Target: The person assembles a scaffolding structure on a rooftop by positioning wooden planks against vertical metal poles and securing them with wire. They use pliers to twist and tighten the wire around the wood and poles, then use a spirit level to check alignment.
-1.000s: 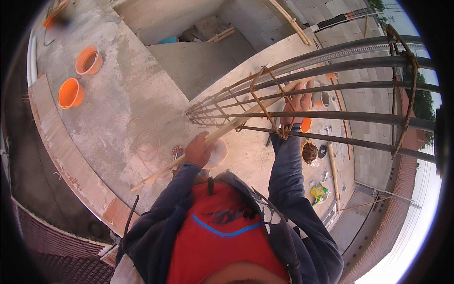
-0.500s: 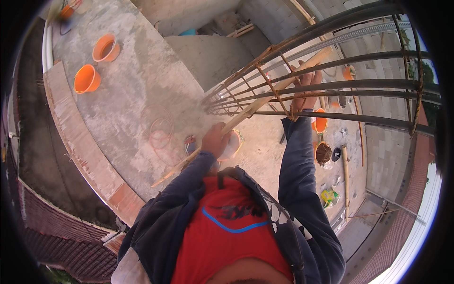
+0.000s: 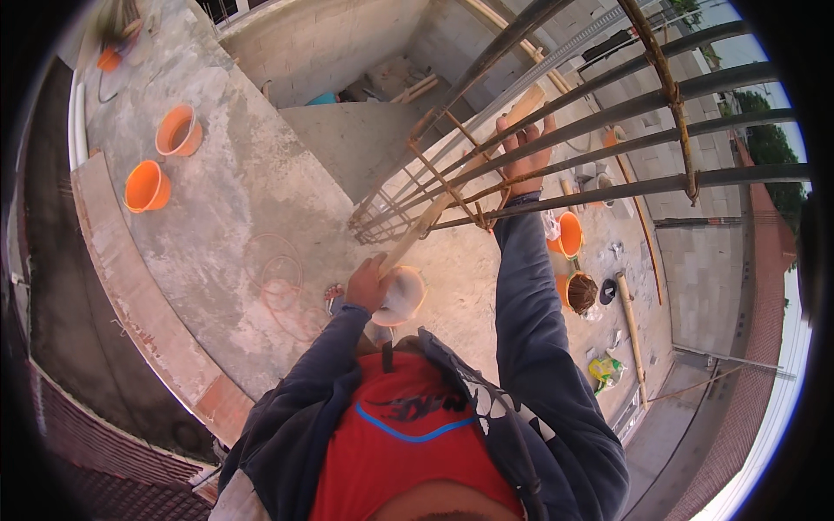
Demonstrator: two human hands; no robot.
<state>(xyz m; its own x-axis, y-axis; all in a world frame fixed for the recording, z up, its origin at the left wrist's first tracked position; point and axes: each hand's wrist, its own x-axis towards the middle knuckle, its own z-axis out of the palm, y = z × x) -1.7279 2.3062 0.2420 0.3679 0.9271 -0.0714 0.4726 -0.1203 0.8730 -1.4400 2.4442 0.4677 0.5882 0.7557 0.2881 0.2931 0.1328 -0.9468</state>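
Note:
A long pale wooden strip (image 3: 419,227) slants up through the rebar cage (image 3: 599,156). My left hand (image 3: 368,283) is closed round its lower end, just outside the cage. My right hand (image 3: 526,156) is among the bars near the strip's upper end. Its fingers bend over the wood, partly hidden by the bars. The cage has long dark bars and rusty square ties, and runs from the upper right down to the middle of the floor. Below my left hand stands an orange-rimmed bucket (image 3: 401,295) with a greyish inside.
Two orange buckets (image 3: 148,186) stand at the left by a plank edge (image 3: 130,260). To the right are another orange bucket (image 3: 569,234), a brown-filled one (image 3: 580,293), a wooden pole (image 3: 632,339) and a green-yellow bag (image 3: 605,372). A pale hose (image 3: 280,282) lies coiled. Block walls (image 3: 704,295) rise beyond.
The strip's tail below my left hand no longer shows. Both hands appear further left, and the right one higher. The view has shifted, and the cage's near bars look more spread.

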